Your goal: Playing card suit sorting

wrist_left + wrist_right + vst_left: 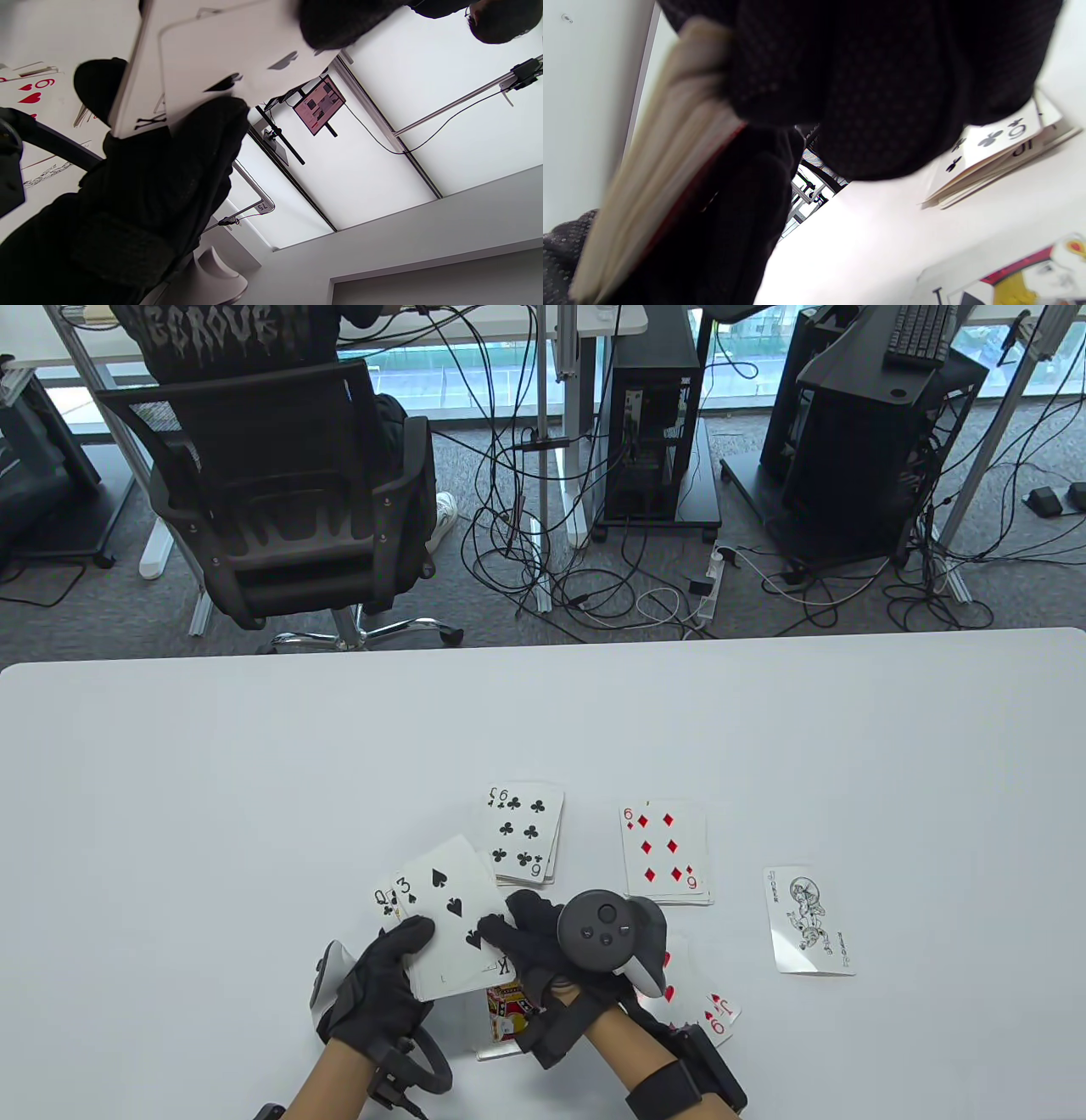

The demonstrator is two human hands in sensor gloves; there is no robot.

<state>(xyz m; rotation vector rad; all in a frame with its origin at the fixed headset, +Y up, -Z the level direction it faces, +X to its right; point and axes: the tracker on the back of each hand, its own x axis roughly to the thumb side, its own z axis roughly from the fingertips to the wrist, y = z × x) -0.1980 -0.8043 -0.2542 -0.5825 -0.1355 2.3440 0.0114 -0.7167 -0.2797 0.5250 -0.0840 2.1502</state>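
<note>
The black-gloved left hand (382, 984) grips a face-up white deck of playing cards (445, 925), three of spades on top. The black-gloved right hand (530, 937) pinches that top card's near corner. Beyond the hands lies a club pile (522, 836); right of it a diamond pile (666, 853); beneath the right wrist, heart cards (708, 1005); farthest right, a joker card (808, 920).
</note>
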